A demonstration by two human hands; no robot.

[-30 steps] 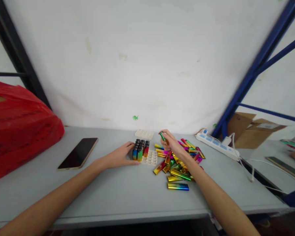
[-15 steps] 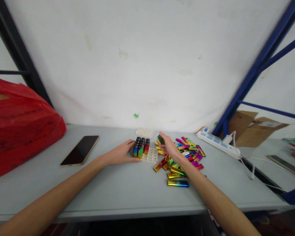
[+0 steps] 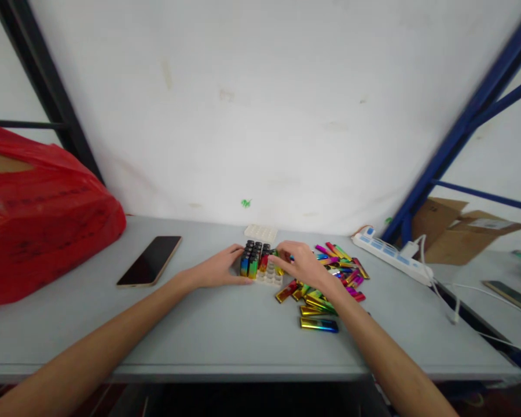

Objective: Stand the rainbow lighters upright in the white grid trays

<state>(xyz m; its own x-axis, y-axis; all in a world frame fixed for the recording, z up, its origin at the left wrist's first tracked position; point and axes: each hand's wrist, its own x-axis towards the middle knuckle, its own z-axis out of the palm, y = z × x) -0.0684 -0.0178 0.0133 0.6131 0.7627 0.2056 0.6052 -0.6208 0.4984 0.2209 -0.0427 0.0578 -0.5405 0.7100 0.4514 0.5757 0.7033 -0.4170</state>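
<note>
Cigarette lighters [image 3: 252,265] with black tops and shiny multicoloured bodies stand upright in rows in a white tray [image 3: 269,279] with round holes. My left hand [image 3: 217,269] holds the tray from its left side, thumb at the front and fingers behind. My right hand [image 3: 301,263] is closed on a green and yellow lighter [image 3: 279,270], upright over the tray's right part. The fingers partly hide this lighter, so I cannot tell whether it is seated in a hole. A pile of loose lighters [image 3: 319,325] in gold, red, blue and purple lies right of the tray.
Behind the tray lies a second white tray [image 3: 260,233]. A phone [image 3: 151,260] and a red plastic bag [image 3: 47,226] are on the left. To the right are a white power strip [image 3: 393,259] with cables and a cardboard box [image 3: 469,237] beyond the blue frame.
My right hand has moved left and down, bringing the lighter from above the pile to the tray. My left hand stays at the tray. The view has shifted slightly.
</note>
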